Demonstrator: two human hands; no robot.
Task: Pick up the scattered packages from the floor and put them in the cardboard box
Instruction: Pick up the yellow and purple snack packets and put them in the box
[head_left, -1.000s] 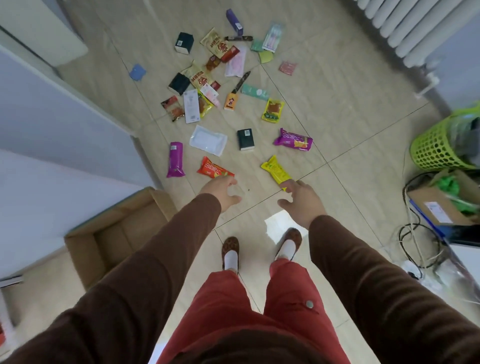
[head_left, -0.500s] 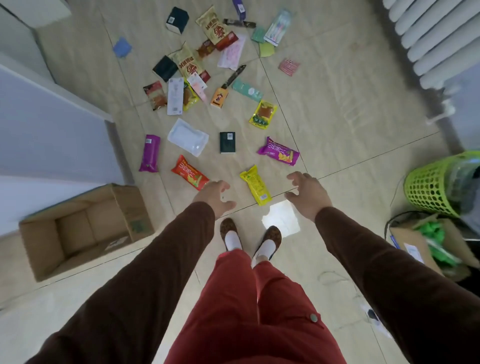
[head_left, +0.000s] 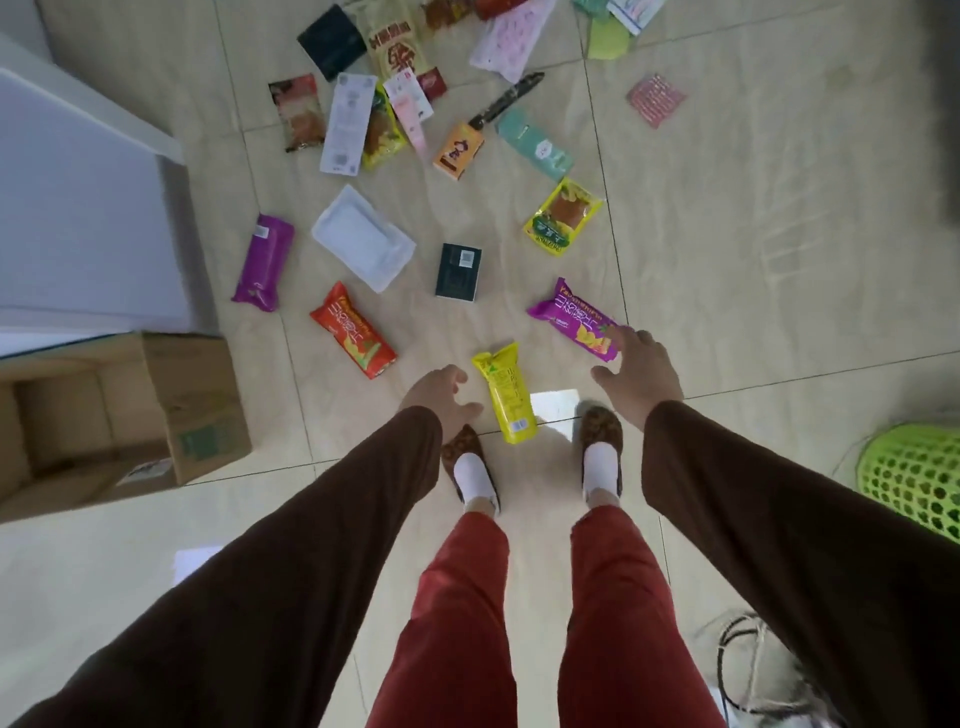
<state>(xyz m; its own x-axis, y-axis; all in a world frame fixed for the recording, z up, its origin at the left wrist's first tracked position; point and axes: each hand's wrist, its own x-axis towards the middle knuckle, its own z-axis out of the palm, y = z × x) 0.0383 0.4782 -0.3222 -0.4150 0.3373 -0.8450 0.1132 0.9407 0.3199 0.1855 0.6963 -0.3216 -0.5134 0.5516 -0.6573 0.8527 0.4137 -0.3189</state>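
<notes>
cardboard box (head_left: 156, 415): on the floor, far left, against the wall base
scattered packages (head_left: 441, 171): spread on the floor ahead of the feet, right of the box
left hand (head_left: 439, 397): just left of the nearest packet (head_left: 506, 397)
right hand (head_left: 641, 376): right of that packet
mesh basket (head_left: 914, 478): far right

Beige glossy floor tiles (head_left: 753, 270) crossed by thin dark grout lines — bright glare patches near the middle and lower left. At left, a white furniture panel (head_left: 78, 218) with a pale bluish face, standing on the floor. At the right edge, a lime-green perforated basket (head_left: 914, 478), partly cut off. Lower right — a tangle of dark and white cables (head_left: 748, 665) on the tiles.
</notes>
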